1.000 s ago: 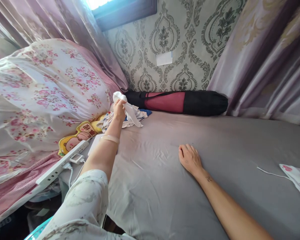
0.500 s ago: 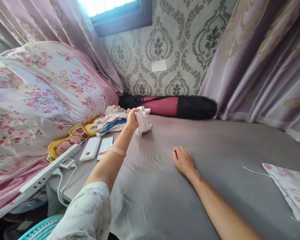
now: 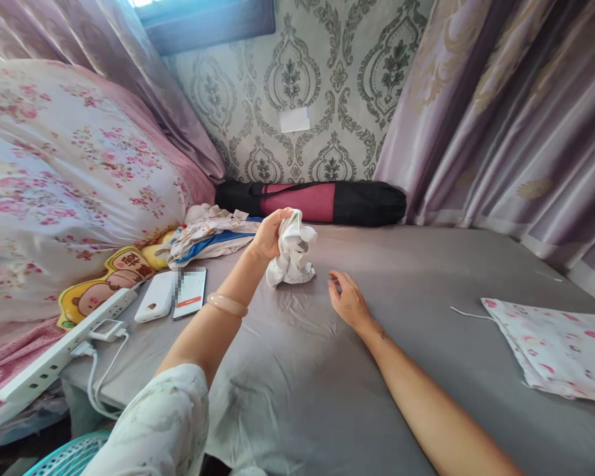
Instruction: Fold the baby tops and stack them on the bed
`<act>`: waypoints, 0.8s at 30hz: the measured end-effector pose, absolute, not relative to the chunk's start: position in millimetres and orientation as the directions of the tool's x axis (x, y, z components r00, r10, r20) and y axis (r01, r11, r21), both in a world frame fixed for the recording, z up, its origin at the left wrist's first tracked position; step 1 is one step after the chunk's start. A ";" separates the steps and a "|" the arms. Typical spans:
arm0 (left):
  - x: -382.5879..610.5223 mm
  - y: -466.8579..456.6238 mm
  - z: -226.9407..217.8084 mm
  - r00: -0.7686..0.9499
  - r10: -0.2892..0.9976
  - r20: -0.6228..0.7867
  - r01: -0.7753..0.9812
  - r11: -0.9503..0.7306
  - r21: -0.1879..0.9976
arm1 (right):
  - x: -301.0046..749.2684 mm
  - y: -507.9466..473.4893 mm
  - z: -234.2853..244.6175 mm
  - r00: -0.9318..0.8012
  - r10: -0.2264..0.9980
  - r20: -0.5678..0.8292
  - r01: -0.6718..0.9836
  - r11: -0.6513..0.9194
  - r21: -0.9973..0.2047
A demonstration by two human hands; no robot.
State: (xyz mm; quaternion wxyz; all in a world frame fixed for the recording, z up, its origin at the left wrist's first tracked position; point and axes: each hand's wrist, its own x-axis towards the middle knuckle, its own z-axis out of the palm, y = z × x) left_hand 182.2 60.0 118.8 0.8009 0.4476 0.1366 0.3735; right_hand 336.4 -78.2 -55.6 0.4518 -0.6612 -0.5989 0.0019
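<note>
Cloth (image 3: 293,254) grasped by the left hand (image 3: 268,236)

The white cloth is pinched near its top by the left hand and is hung, crumpled, just to the right of that hand, above the grey sheet (image 3: 401,281). Whether the sheet is touched by its lower edge cannot be told. Nothing is held by the right hand (image 3: 348,301), which is placed near the cloth, apart from it, with fingers loosely bent. To the left of the cloth, a clothes pile (image 3: 205,238) is seen; behind it, a black-and-red bag (image 3: 297,201) is laid along the wall (image 3: 350,99).
</note>
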 end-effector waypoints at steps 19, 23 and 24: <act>196.0 18.9 158.2 0.709 0.675 0.203 -0.421 0.174 0.890 | 335.5 -90.1 16.4 0.357 0.815 0.457 0.356 0.333 -0.873; 188.0 47.5 149.4 0.559 0.803 0.208 -0.441 0.076 0.894 | 350.5 -90.5 22.7 0.445 0.800 0.402 0.268 0.310 -0.912; 185.4 53.5 146.2 0.529 0.822 0.210 -0.439 0.053 0.897 | 355.2 -90.8 24.4 0.476 0.783 0.401 0.264 0.308 -0.914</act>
